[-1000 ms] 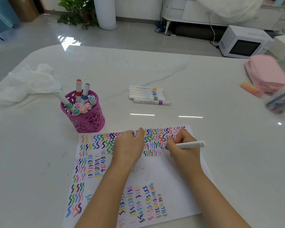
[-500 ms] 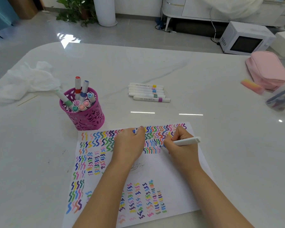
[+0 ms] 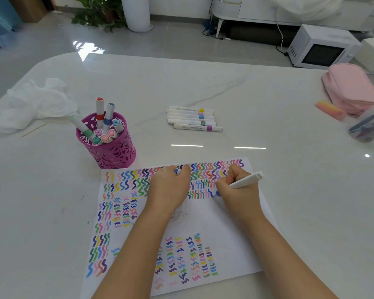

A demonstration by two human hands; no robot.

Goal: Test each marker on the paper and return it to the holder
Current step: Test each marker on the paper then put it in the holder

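A white sheet of paper (image 3: 225,225) covered in coloured squiggles lies in front of me on the table. My right hand (image 3: 238,190) grips a white marker (image 3: 246,180), its blue tip touching the paper at the end of a squiggle row. My left hand (image 3: 171,188) rests fisted on the paper's upper part and holds a small blue cap (image 3: 177,171) between the fingers. A magenta cut-out holder (image 3: 108,145) with several markers stands just beyond the paper's top left corner. Several more white markers (image 3: 193,118) lie side by side further back on the table.
Crumpled white plastic (image 3: 32,104) sits at the far left. A pink pouch (image 3: 350,87), a pink-yellow eraser (image 3: 330,110) and a clear box of pens (image 3: 369,126) are at the right edge. Beyond the white marble table (image 3: 289,190), a microwave (image 3: 322,48) stands on the floor.
The marker tip has moved slightly along the lower squiggle row while drawing. My left hand has stayed on the paper. The view shifted a little.
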